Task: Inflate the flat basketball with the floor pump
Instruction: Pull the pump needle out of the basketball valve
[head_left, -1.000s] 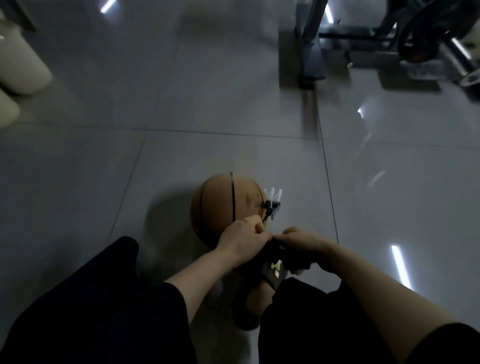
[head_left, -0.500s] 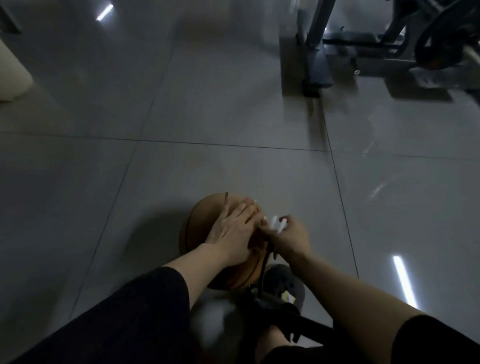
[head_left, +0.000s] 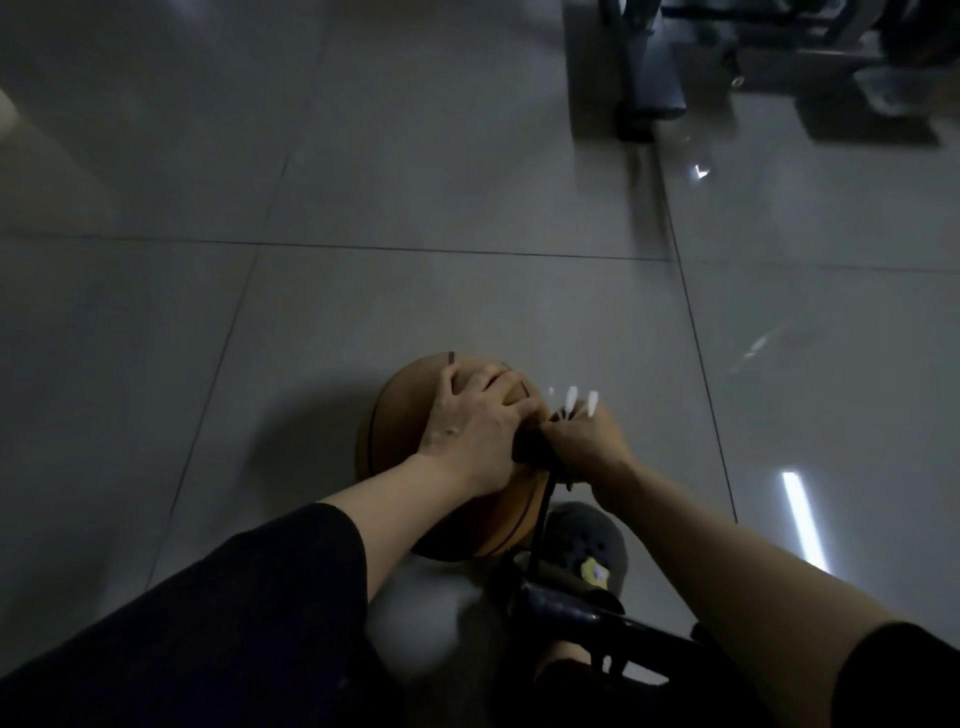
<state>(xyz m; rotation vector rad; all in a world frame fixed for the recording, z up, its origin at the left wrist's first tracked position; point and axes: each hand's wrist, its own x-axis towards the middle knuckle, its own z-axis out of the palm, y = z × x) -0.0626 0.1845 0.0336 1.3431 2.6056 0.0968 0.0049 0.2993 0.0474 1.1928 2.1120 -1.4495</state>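
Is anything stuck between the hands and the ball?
Nothing visible. The left hand lies flat on top of the basketball, touching it. The right hand grips the black pump hose end right against the ball's side. Whether the needle is in the valve is hidden.

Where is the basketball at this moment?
In the head view, the basketball lies on the floor at lower centre, under the left hand, just ahead of the grey shoe.

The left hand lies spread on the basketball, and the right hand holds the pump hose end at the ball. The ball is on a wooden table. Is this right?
Not the table: the head view shows the basketball on the grey tiled floor. The rest holds.
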